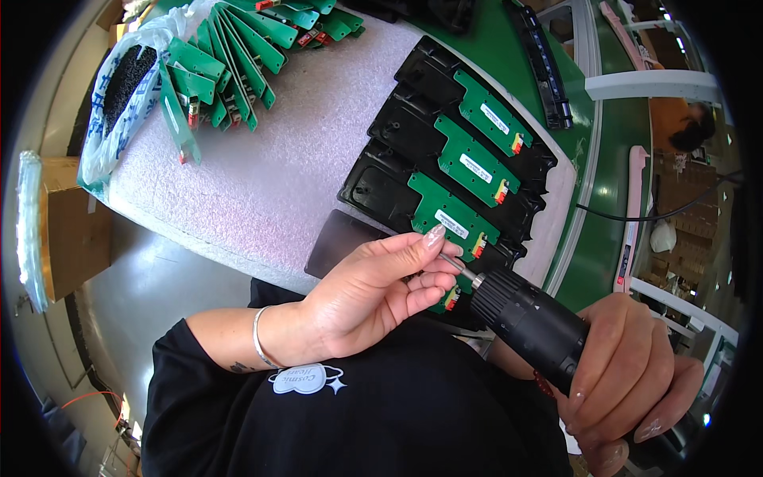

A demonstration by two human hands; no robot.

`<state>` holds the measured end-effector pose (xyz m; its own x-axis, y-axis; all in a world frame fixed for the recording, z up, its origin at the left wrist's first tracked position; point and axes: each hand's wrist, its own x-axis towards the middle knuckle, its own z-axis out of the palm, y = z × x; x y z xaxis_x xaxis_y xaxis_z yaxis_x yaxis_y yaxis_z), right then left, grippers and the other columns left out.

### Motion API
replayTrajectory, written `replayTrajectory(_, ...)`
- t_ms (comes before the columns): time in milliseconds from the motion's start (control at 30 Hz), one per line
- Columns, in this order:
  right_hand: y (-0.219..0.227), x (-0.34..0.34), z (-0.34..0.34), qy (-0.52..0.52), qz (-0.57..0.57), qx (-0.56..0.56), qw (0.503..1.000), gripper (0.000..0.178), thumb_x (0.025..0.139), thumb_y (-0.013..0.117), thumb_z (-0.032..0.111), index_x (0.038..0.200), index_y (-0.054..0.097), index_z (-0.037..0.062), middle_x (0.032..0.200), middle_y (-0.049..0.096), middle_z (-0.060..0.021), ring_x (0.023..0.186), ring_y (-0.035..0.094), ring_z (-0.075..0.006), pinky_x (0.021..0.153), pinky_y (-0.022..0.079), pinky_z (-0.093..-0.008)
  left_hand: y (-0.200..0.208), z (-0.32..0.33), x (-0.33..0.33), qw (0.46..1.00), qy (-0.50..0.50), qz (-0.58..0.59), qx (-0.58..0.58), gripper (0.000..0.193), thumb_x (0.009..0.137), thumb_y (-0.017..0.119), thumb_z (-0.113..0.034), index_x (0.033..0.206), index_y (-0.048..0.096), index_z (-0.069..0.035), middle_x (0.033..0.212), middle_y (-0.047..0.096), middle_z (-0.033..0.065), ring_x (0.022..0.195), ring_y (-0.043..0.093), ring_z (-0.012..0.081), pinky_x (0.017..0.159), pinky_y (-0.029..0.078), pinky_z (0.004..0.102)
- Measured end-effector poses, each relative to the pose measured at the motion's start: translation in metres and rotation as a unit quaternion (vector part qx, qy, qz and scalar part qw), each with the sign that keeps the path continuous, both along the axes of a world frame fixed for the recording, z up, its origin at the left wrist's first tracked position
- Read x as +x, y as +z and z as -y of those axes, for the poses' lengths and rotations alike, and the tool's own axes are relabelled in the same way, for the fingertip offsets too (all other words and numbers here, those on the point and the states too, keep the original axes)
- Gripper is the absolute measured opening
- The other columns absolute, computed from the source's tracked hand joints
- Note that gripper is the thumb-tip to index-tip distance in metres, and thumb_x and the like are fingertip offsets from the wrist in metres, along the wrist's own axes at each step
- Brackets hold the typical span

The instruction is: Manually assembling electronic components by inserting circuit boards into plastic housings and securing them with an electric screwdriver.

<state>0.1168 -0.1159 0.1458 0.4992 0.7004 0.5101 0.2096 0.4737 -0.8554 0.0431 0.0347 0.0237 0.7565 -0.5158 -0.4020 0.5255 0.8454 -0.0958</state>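
Observation:
My right hand (628,374) is wrapped round a black electric screwdriver (532,318), which points up and to the left. Its thin metal bit (459,265) reaches the fingertips of my left hand (381,278). Thumb and forefinger of that hand are pinched together at the bit's tip; whatever they hold is too small or hidden to name. Just beyond them lies a green circuit board (433,197) with a white label and a red-and-yellow connector, set in a black plastic housing (369,179). A nearer housing with its board is mostly covered by my hands.
Farther off in the same row, two more black housings carry green boards (477,163) (493,119). Loose green boards (230,60) are heaped at the far left beside a plastic bag (131,87) of small black parts. Pale foam sheet (270,191) covers the table. A cardboard box (75,222) stands left.

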Motion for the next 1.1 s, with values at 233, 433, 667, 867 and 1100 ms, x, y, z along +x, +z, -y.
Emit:
replayTrajectory(233, -0.013, -0.008, -0.009, 0.018, 0.104, 0.033, 0.994, 0.020, 0.074, 0.060, 0.006, 0.088, 0.045, 0.0099, 0.064, 0.055, 0.0010, 0.051, 0.053, -0.0089, 0.054, 0.045, -0.0214, 0.008, 0.001, 0.003, 0.999, 0.033, -0.026, -0.028, 0.022, 0.091, 0.046, -0.020, 0.098, 0.056, -0.001, 0.093, 0.061, 0.0079, 0.082, 0.062, 0.0129, 0.071, 0.052, 0.0210)
replayTrajectory(433, -0.019, -0.004, -0.018, 0.020, 0.136, 0.041, 0.990, 0.020, 0.074, 0.061, 0.007, 0.087, 0.046, 0.0104, 0.063, 0.055, 0.0014, 0.051, 0.053, -0.0087, 0.054, 0.045, -0.0212, 0.007, 0.004, 0.003, 0.996, 0.073, -0.029, -0.038, 0.024, 0.091, 0.045, -0.020, 0.104, 0.055, -0.001, 0.097, 0.061, 0.0083, 0.084, 0.062, 0.0116, 0.073, 0.053, 0.0208)
replayTrajectory(667, -0.019, -0.011, -0.022, -0.175, -0.013, 0.153, 0.972, 0.027, 0.059, 0.066, 0.005, 0.076, 0.045, 0.0095, 0.052, 0.056, 0.0029, 0.043, 0.052, -0.0039, 0.050, 0.046, -0.0162, 0.001, 0.000, 0.000, 0.999, 0.043, 0.030, -0.007, 0.026, 0.091, 0.045, -0.019, 0.107, 0.054, 0.000, 0.096, 0.061, 0.0084, 0.083, 0.062, 0.0111, 0.073, 0.053, 0.0212)
replayTrajectory(867, -0.009, -0.004, -0.008, -0.090, 0.001, 0.147, 0.985, 0.026, 0.063, 0.065, 0.005, 0.079, 0.045, 0.0102, 0.055, 0.054, 0.0029, 0.046, 0.052, -0.0054, 0.051, 0.046, -0.0172, -0.001, -0.006, -0.001, 0.998, 0.034, 0.031, 0.043, 0.025, 0.091, 0.045, -0.018, 0.104, 0.055, 0.001, 0.092, 0.061, 0.0091, 0.078, 0.062, 0.0117, 0.071, 0.054, 0.0220)
replayTrajectory(1100, -0.012, -0.005, -0.011, -0.073, -0.021, 0.177, 0.981, 0.030, 0.057, 0.068, 0.003, 0.073, 0.044, 0.0098, 0.052, 0.055, 0.0031, 0.043, 0.052, -0.0034, 0.049, 0.046, -0.0154, -0.002, -0.008, 0.002, 0.994, 0.015, 0.086, 0.063, 0.025, 0.091, 0.045, -0.017, 0.101, 0.056, 0.003, 0.087, 0.062, 0.0104, 0.076, 0.062, 0.0135, 0.069, 0.054, 0.0223)
